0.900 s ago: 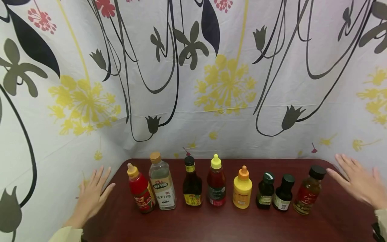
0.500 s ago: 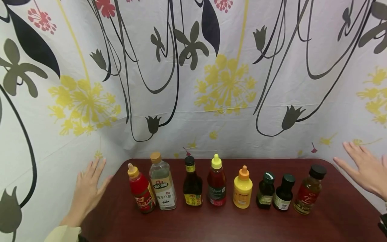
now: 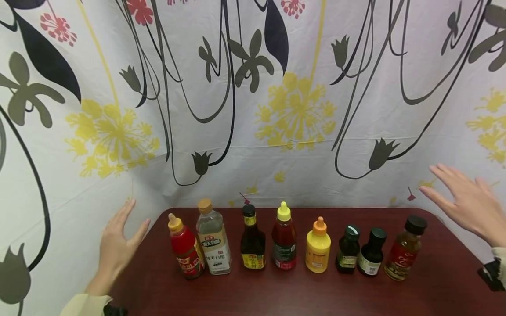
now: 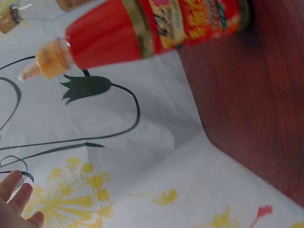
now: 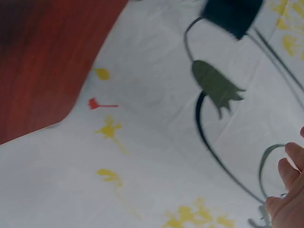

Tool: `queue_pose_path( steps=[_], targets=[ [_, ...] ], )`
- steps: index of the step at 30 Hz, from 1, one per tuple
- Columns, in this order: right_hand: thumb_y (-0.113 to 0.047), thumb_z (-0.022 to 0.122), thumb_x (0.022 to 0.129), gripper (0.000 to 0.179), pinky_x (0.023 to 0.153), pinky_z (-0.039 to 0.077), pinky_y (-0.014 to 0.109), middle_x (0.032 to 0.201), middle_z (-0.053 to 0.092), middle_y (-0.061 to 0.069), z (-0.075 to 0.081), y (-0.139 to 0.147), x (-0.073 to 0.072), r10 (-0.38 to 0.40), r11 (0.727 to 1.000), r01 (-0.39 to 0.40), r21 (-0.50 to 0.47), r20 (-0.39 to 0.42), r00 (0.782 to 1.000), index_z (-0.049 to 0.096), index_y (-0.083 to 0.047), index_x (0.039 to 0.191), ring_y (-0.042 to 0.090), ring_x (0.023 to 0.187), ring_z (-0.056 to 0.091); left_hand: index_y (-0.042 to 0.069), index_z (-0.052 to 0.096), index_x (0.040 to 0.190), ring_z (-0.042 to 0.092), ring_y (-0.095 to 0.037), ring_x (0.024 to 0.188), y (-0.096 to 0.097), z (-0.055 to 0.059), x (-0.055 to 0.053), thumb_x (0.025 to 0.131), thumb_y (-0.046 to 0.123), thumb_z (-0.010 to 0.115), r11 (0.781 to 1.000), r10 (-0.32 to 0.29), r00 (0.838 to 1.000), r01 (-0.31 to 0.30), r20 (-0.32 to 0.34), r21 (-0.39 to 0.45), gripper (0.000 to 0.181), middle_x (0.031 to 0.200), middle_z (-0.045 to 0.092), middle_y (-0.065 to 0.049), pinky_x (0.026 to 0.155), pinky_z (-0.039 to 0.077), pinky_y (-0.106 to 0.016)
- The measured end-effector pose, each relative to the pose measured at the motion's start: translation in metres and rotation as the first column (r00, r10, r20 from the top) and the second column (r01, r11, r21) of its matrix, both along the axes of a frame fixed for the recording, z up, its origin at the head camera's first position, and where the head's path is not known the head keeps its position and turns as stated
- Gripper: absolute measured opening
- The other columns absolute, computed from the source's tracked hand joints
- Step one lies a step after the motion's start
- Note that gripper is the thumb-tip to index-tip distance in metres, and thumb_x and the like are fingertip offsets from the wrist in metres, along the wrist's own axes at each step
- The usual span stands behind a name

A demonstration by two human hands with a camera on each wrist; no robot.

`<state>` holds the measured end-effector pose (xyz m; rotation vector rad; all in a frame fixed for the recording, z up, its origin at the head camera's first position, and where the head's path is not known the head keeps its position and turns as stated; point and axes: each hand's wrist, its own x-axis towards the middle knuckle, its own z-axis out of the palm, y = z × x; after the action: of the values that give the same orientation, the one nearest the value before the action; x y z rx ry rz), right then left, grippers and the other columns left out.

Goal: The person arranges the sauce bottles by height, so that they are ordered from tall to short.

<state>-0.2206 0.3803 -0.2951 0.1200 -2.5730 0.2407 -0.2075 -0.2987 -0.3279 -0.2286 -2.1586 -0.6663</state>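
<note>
My left hand (image 3: pixel 114 245) is raised left of the bottle row, thumb apart from the fingers, holding nothing. Nearest to it stands a red sauce squeeze bottle (image 3: pixel 186 252) with a yellow cap, which looms large in the left wrist view, apart from the fingertips (image 4: pixel 19 197). My right hand (image 3: pixel 468 204) hovers at the right, fingers extended and holding nothing. Closest to that hand is a bottle with a black cap and red label (image 3: pixel 403 250). In the right wrist view, part of the right hand (image 5: pixel 289 190) shows before the cloth, and a dark cap (image 5: pixel 232 16) shows at the top.
Along the dark red table (image 3: pixel 276 296) also stand a clear vinegar bottle (image 3: pixel 213 245), a dark sauce bottle (image 3: pixel 252 243), a red sauce bottle (image 3: pixel 283 245), a yellow squeeze bottle (image 3: pixel 318 250) and two small dark bottles (image 3: pixel 348 252). Flowered cloth (image 3: pixel 245 184) hangs behind.
Both hands have risen a little. The left fingers have drawn closer together. My right hand went outward, then came back in toward the bottles. The bottles stand where they were.
</note>
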Motion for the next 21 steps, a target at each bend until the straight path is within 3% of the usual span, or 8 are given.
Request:
queue_pose_path(
  steps=[2, 6, 9, 14, 21],
  targets=[
    [-0.040, 0.046, 0.090, 0.069, 0.099, -0.011, 0.056, 0.137, 0.017, 0.033, 0.006, -0.009, 0.000, 0.019, 1.000, -0.019, -0.009, -0.008, 1.000, 0.020, 0.002, 0.139, 0.044, 0.127, 0.009, 0.011, 0.048, 0.129, 0.041, -0.038, 0.115, 0.003, 0.002, 0.002, 0.074, 0.013, 0.069, 0.998, -0.009, 1.000, 0.010, -0.012, 0.060, 0.059, 0.128, 0.046, -0.016, 0.095, 0.030, -0.048],
    [-0.037, 0.052, 0.088, 0.068, 0.099, 0.001, 0.058, 0.135, 0.022, 0.033, 0.018, -0.024, -0.001, 0.074, 0.997, -0.074, -0.009, -0.041, 0.996, 0.025, 0.003, 0.137, 0.049, 0.122, 0.019, 0.011, 0.050, 0.126, 0.044, -0.011, 0.114, 0.009, 0.005, 0.004, 0.074, 0.009, 0.069, 0.988, -0.021, 0.999, 0.026, -0.033, 0.149, 0.055, 0.124, 0.051, -0.013, 0.094, 0.031, -0.021],
    [-0.033, 0.055, 0.087, 0.066, 0.097, 0.010, 0.060, 0.135, 0.024, 0.031, 0.027, -0.035, -0.003, 0.123, 0.992, -0.125, -0.029, -0.065, 0.990, 0.027, 0.001, 0.137, 0.050, 0.119, 0.023, 0.015, 0.050, 0.127, 0.042, 0.006, 0.107, 0.013, 0.008, 0.006, 0.078, 0.011, 0.067, 0.973, -0.024, 1.000, 0.021, 0.011, 0.231, 0.052, 0.121, 0.053, -0.008, 0.086, 0.030, -0.012],
    [-0.027, 0.058, 0.086, 0.061, 0.089, 0.023, 0.061, 0.133, 0.032, 0.028, 0.043, -0.060, -0.005, 0.216, 0.973, -0.223, -0.055, -0.110, 0.970, 0.032, -0.004, 0.136, 0.046, 0.117, 0.031, 0.015, 0.049, 0.127, 0.048, 0.003, 0.101, 0.020, 0.014, 0.008, 0.082, 0.012, 0.063, 0.925, -0.063, 0.993, 0.020, 0.102, 0.380, 0.047, 0.117, 0.055, -0.004, 0.079, 0.036, -0.010],
    [-0.018, 0.064, 0.082, 0.058, 0.069, 0.039, 0.053, 0.118, 0.047, 0.023, 0.059, -0.101, -0.009, 0.351, 0.929, -0.366, -0.051, -0.185, 0.918, 0.039, -0.007, 0.133, 0.036, 0.094, 0.050, 0.012, 0.047, 0.127, 0.050, -0.002, 0.098, 0.027, 0.018, 0.006, 0.085, 0.015, 0.061, 0.850, -0.133, 0.979, 0.031, 0.157, 0.525, 0.045, 0.113, 0.056, 0.000, 0.076, 0.037, -0.010]
  ],
)
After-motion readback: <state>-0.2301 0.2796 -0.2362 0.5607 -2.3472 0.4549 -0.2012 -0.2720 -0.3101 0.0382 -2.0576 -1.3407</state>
